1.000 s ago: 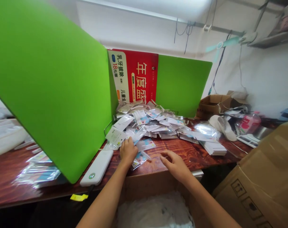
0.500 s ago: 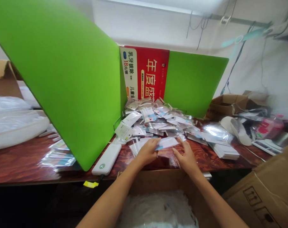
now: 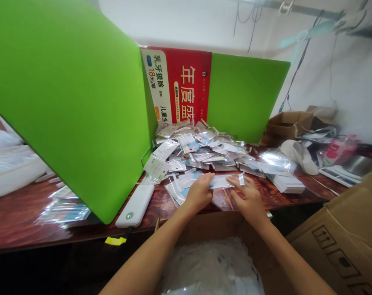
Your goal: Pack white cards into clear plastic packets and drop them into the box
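Note:
My left hand [image 3: 201, 190] is closed on the left end of a card in a clear plastic sleeve [image 3: 221, 181], just above the table. My right hand [image 3: 249, 196] lies across the sleeve's right end, its fingers stretched out and the thumb apart. A shiny clear strip of the sleeve shows by the right fingertips. Several loose cards [image 3: 175, 192] lie to the left, partly hidden by my left hand. Behind my hands rises a heap of sleeved cards [image 3: 201, 149]. A stack of white cards [image 3: 285, 182] is on the right.
Green boards [image 3: 90, 102] and a red printed panel [image 3: 192, 82] stand around the heap. A white power bank [image 3: 136, 207] lies left of my hands. Below my arms is an open carton [image 3: 204, 225] holding whitish plastic. Another carton [image 3: 342, 233] is at the right.
My right hand has shifted onto the sleeve's right end, its fingers now lying over it. My left hand keeps its hold. The camera view has shifted slightly.

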Action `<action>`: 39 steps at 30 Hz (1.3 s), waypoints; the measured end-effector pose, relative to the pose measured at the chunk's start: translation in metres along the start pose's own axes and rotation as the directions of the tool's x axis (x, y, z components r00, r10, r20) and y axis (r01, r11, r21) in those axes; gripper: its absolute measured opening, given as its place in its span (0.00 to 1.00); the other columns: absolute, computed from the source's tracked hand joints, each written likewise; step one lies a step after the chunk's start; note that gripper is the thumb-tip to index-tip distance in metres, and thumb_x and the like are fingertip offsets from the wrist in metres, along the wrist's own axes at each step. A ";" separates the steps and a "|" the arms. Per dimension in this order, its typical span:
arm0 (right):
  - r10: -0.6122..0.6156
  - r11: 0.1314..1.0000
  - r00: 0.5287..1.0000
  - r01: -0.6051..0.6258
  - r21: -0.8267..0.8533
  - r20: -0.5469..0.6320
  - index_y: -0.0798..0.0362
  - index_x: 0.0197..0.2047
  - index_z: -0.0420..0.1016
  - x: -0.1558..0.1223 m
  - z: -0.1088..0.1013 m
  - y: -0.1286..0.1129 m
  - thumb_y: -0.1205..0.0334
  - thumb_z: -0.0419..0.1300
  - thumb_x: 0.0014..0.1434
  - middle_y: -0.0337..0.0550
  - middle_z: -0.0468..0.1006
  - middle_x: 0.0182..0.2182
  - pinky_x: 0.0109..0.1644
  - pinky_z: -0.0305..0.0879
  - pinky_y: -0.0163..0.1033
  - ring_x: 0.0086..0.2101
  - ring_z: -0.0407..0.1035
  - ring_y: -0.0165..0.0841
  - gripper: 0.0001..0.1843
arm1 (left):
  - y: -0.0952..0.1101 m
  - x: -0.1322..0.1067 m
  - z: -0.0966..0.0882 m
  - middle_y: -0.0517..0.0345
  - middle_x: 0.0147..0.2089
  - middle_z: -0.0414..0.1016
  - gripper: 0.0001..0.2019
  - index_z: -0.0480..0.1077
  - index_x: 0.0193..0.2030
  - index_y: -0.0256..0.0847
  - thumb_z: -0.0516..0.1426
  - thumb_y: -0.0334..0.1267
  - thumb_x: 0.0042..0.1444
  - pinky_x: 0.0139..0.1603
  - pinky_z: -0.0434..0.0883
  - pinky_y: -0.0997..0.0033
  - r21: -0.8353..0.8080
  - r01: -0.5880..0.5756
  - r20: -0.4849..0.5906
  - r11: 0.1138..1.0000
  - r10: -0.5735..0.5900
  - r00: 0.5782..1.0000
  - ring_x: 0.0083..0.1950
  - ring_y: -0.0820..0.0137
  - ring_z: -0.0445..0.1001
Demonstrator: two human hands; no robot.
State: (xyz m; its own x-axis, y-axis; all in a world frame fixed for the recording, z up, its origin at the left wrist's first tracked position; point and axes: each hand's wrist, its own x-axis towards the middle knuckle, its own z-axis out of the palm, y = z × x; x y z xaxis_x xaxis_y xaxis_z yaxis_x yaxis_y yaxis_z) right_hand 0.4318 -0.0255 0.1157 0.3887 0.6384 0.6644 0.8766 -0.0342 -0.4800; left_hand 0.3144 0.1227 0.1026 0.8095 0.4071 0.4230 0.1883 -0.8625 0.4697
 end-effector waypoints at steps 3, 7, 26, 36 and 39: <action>-0.073 0.997 0.994 0.072 0.013 0.082 0.47 0.49 0.78 -0.001 0.000 -0.010 0.59 0.53 0.61 0.46 0.79 0.45 0.54 0.63 0.52 0.47 0.69 0.43 0.17 | 0.002 -0.002 -0.005 0.44 0.59 0.70 0.26 0.65 0.58 0.35 0.53 0.25 0.49 0.63 0.64 0.57 -0.014 0.006 -0.005 1.000 -0.006 1.000 0.61 0.59 0.67; -0.162 0.987 0.973 0.163 0.010 0.162 0.48 0.50 0.77 -0.006 0.005 -0.020 0.61 0.53 0.63 0.47 0.79 0.46 0.54 0.64 0.51 0.47 0.70 0.43 0.16 | 0.003 -0.004 -0.009 0.44 0.61 0.69 0.29 0.64 0.60 0.35 0.52 0.23 0.48 0.63 0.65 0.59 0.006 -0.041 0.041 0.999 0.041 0.998 0.62 0.60 0.66; -0.404 0.890 0.865 0.447 -0.092 0.297 0.55 0.60 0.67 -0.002 0.015 -0.014 0.58 0.55 0.62 0.56 0.69 0.58 0.59 0.64 0.54 0.59 0.62 0.47 0.23 | -0.014 -0.008 -0.023 0.41 0.63 0.66 0.30 0.64 0.59 0.31 0.51 0.20 0.46 0.65 0.62 0.55 0.331 -0.174 -0.145 0.927 0.232 0.962 0.65 0.59 0.62; -0.445 0.893 0.892 0.448 -0.033 0.082 0.54 0.64 0.59 -0.002 0.019 -0.012 0.62 0.56 0.61 0.57 0.71 0.56 0.57 0.67 0.50 0.57 0.66 0.43 0.27 | -0.008 -0.009 -0.022 0.42 0.61 0.68 0.30 0.63 0.59 0.31 0.49 0.19 0.46 0.64 0.64 0.55 0.289 -0.189 -0.202 0.939 0.253 0.946 0.65 0.61 0.63; -0.449 0.892 0.890 0.452 -0.020 0.071 0.52 0.61 0.63 0.000 0.018 -0.012 0.63 0.56 0.61 0.55 0.71 0.56 0.57 0.66 0.52 0.57 0.65 0.44 0.25 | -0.006 -0.011 -0.025 0.40 0.62 0.67 0.29 0.63 0.59 0.29 0.50 0.20 0.46 0.65 0.63 0.54 0.289 -0.199 -0.212 0.937 0.265 0.941 0.65 0.59 0.62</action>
State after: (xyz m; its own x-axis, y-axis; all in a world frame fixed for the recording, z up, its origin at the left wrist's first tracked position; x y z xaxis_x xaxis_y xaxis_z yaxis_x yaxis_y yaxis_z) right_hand 0.4164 -0.0117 0.1108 -0.0680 0.6387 0.7664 0.9630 0.2428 -0.1169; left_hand 0.2903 0.1306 0.1149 0.6936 0.2182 0.6865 0.1762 -0.9755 0.1320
